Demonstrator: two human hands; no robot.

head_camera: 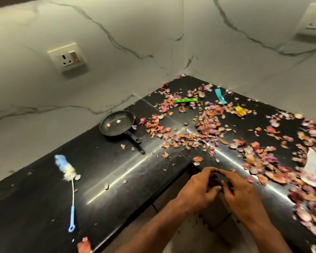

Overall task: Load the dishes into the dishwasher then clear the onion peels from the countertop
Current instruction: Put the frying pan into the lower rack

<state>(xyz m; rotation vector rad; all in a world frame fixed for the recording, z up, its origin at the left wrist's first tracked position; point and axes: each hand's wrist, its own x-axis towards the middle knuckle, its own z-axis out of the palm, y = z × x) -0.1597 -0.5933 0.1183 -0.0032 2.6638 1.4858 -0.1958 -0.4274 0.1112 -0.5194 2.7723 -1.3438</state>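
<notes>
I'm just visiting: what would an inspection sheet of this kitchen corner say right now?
Surface: black countertop, L-shaped, glossy.
Job's things: onion peels strewn over the corner and right side; small black pan holding two scraps.
Clutter: blue bottle brush; green wrapper, teal wrapper, yellow wrapper.
Hands: left hand and right hand meet at the counter's inner corner, fingers curled; any hold unclear.
Cables: nothing seen.
Surroundings: marble wall, wall socket.
</notes>
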